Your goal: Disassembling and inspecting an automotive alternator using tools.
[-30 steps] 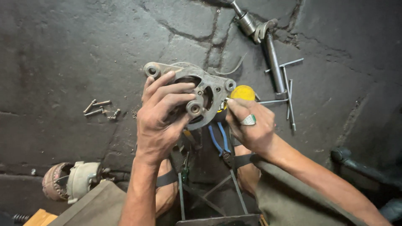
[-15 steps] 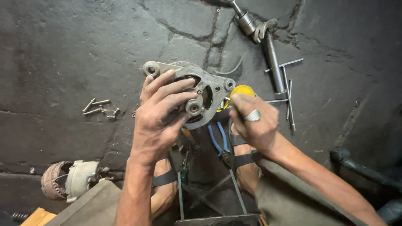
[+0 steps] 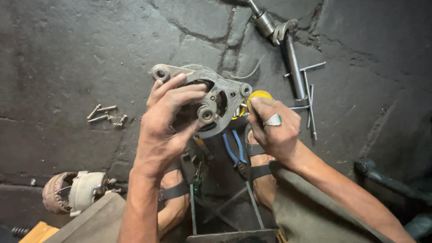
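Observation:
My left hand (image 3: 167, 122) grips a grey cast-metal alternator housing (image 3: 222, 92) from the left, fingers spread over its dark central opening. The housing has mounting ears and a round boss facing me. My right hand (image 3: 273, 130), with a ring on one finger, pinches at the housing's right edge next to a yellow round part (image 3: 261, 95). What the right fingertips hold is hidden. Blue-handled pliers (image 3: 234, 148) lie below the housing between my sandalled feet.
Loose bolts (image 3: 104, 114) lie on the cracked dark floor at left. Long thin rods (image 3: 308, 96) and a ratchet-like tool (image 3: 281, 38) lie at upper right. A rotor with a housing half (image 3: 74, 193) sits at lower left. A dark hose (image 3: 389, 180) runs at lower right.
My right hand has shifted slightly left and closer to the housing's edge. The left hand and housing have stayed nearly still.

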